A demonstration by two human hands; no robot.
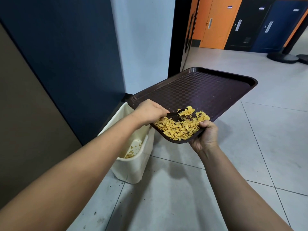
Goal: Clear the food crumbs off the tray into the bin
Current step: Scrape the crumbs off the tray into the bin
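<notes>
A dark brown textured tray (208,90) is held tilted in the air, its near corner lowest. Yellow food crumbs (180,127) are piled in that near corner. My right hand (206,135) grips the tray's near edge from below, thumb on the rim. My left hand (150,112) holds a small dark utensil (175,114) whose tip lies among the crumbs. A cream bin (133,164) stands on the floor below the tray's left side, with some crumbs (133,150) inside it.
A dark blue wall panel (66,55) and a pale wall stand right behind the bin. The grey tiled floor (183,189) carries scattered specks. Black round stand bases (283,57) sit far back right near orange and dark doors.
</notes>
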